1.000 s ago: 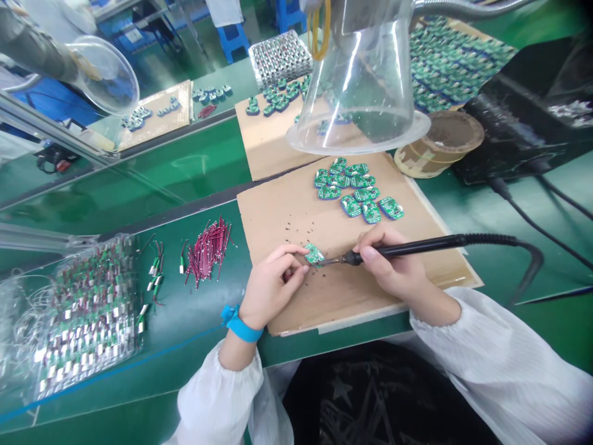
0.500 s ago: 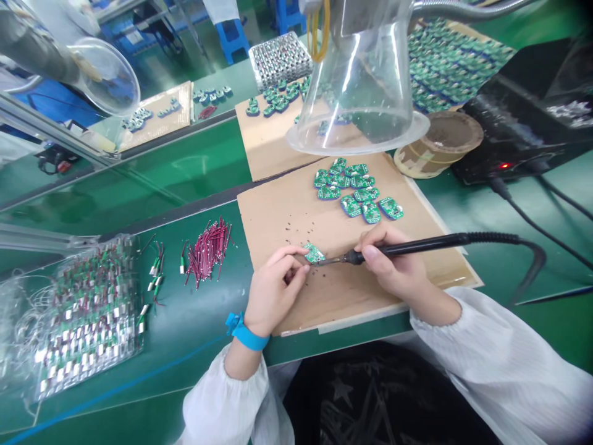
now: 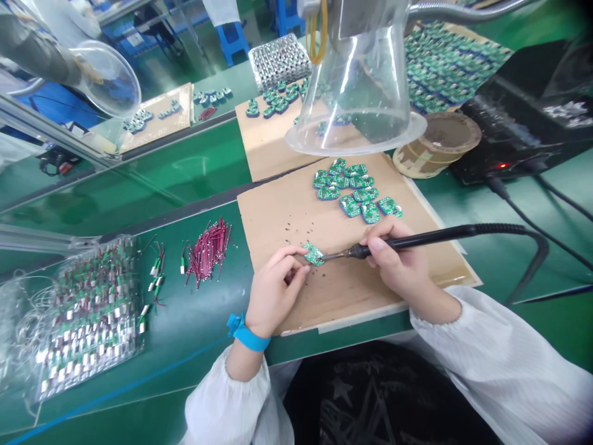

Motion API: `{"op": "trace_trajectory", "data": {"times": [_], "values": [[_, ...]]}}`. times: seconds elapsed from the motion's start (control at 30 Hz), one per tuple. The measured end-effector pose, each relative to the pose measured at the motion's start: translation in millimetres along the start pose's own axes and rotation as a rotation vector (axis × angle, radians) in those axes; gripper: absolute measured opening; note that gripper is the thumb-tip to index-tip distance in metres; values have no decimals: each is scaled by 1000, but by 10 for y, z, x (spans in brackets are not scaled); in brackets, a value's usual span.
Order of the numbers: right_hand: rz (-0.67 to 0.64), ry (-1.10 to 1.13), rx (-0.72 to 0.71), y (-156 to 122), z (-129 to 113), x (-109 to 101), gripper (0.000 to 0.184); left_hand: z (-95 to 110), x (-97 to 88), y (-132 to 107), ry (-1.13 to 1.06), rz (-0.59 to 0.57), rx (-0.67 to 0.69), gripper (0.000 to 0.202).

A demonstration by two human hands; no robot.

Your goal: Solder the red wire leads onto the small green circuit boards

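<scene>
Two bare hands work at the middle of a green bench (image 3: 185,361), over one brown cardboard sheet (image 3: 278,213). The left hand (image 3: 273,290) has a closed grip, its curled fingers (image 3: 290,259) pinching one small green circuit board (image 3: 314,253) by its edge, just above the cardboard near the centre of the view. The right hand (image 3: 398,262) is clenched around the black handle of one soldering iron (image 3: 417,241), held like a pen, and the iron's thin metal tip meets the near side of that board from about 3 o'clock. One blue wristband (image 3: 248,337) circles the left wrist, and two white sleeves (image 3: 486,364) cover the forearms. At 12 to 1 o'clock from the held board, about eleven more green boards (image 3: 356,188) lie in a loose, partly touching group on the cardboard, with small dark specks (image 3: 296,225) scattered to their left. At 9 o'clock, one bundle of red wires (image 3: 208,253) lies on the bench, and further out at 8 to 9 o'clock lies one clear bag of wired boards (image 3: 88,315), too many to count. At 12 o'clock hangs one clear plastic hood (image 3: 356,93). At 1 to 2 o'clock sit one round dish (image 3: 438,142) and one black soldering station (image 3: 523,123), its small red light (image 3: 503,165) lit.
</scene>
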State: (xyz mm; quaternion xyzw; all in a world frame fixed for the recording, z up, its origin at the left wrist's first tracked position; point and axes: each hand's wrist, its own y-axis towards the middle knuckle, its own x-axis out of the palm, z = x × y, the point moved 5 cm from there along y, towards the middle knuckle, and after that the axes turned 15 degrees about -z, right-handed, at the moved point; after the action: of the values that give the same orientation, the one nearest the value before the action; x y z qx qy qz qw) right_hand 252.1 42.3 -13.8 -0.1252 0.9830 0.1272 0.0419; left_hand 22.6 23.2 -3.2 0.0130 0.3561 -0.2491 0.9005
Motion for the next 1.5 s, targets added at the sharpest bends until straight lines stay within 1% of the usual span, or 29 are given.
{"op": "trace_trajectory", "data": {"times": [0.2, 0.33, 0.43, 0.53, 0.63, 0.73, 0.87, 0.97, 1.03, 1.07, 1.1, 1.13, 1.17, 1.2, 1.23, 1.27, 1.3, 1.33, 1.37, 1.43, 1.5], "values": [[-8, 17, -2, 6, 12, 6, 22, -2, -5, 5, -8, -15, 5, 19], [9, 2, 15, 0, 16, 2, 25, -12, -7, 5, -11, -14, 11, 19], [55, 7, 20, -2, 20, -7, 25, -14, -8, 6, -10, -16, 16, 20], [119, 69, -10, 14, 8, -13, 20, -16, -16, 10, -13, -19, 12, 19], [156, 117, -15, 52, -11, -6, 16, -26, -38, 10, -11, -34, 16, 18], [152, 115, -3, 87, -38, 7, 16, -45, -62, -8, -6, -81, 59, 17], [112, 98, -8, 104, -62, 16, 16, -42, -101, -55, 26, -173, 186, 15], [110, 62, -17, 96, -69, -2, 14, -28, -193, -37, 98, -254, 246, 18], [98, 17, -24, 92, -75, -9, 14, -44, -364, 17, 183, -269, 269, 17], [82, -10, -28, 91, -77, -9, 14, -74, -497, 45, 229, -255, 279, 16], [65, -29, -37, 91, -78, -8, 15, -126, -660, 67, 271, -230, 282, 14], [41, -44, -36, 93, -68, -3, 16, -211, -862, 74, 308, -161, 256, 15], [23, -50, -27, 96, -49, -1, 17, -333, -1098, 59, 344, -45, 186, 17], [4, -71, -19, 101, -27, 2, 18, -484, -1352, 7, 377, 121, 76, 20], [-8, -99, -24, 107, -8, 4, 18, -654, -1595, -88, 403, 312, -63, 23], [-47, -128, -21, 120, 18, 22, 18, -831, -1778, -201, 427, 454, -208, 25], [-99, -196, -29, 135, 37, 52, 18, -986, -1873, -290, 437, 501, -281, 26], [-148, -281, -52, 152, 48, 90, 17, -1125, -1906, -354, 441, 502, -316, 26], [-194, -359, -77, 167, 58, 134, 17, -1249, -1889, -393, 439, 480, -335, 25], [-290, -463, -140, 197, 67, 251, 23, -1434, -1772, -408, 425, 419, -351, 21], [-395, -474, -169, 226, 73, 396, 35, -1522, -1652, -377, 407, 384, -357, 13]]}}
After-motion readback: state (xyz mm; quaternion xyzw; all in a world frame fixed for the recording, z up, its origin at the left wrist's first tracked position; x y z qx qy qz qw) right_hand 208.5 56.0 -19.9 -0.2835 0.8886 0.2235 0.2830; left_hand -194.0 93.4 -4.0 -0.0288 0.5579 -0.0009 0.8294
